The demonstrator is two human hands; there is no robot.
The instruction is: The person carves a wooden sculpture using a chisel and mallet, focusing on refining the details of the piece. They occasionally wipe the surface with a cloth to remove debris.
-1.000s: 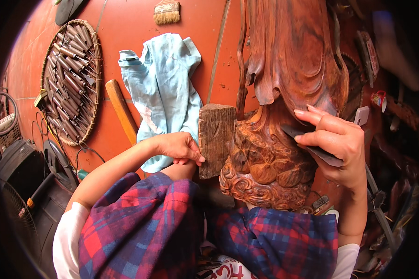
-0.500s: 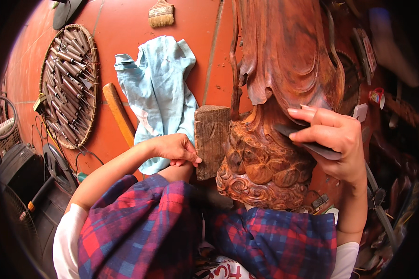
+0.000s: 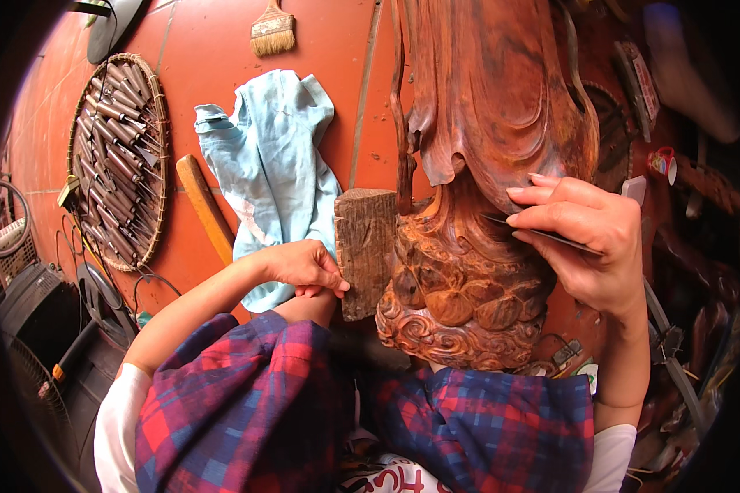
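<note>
A large reddish-brown wood carving [image 3: 460, 271] lies in front of me, with smooth draped folds at the far end and curls and round bosses at the near end. My right hand [image 3: 588, 226] pinches a thin, dark grey piece of sandpaper [image 3: 561, 240] between thumb and fingers. Its edge reaches the hollow under the smooth folds. My left hand [image 3: 306, 267] rests on my bare left leg, its fingers curled in with nothing seen in them. Beside its fingertips stands a rough wooden block [image 3: 365, 255], against the carving's left side.
A light blue cloth [image 3: 275, 164] lies on the red tiled floor. Left of it are a wooden handle [image 3: 205, 205] and a round woven tray [image 3: 165, 156] full of carving chisels [image 3: 119, 156]. A paintbrush [image 3: 273, 31] lies farther off. Cluttered tools and a small cup [image 3: 664, 164] are at right.
My right hand has tilted, so the sandpaper now shows nearly edge-on. The view has shifted slightly, moving the scene a little leftward. My left hand stays on my leg.
</note>
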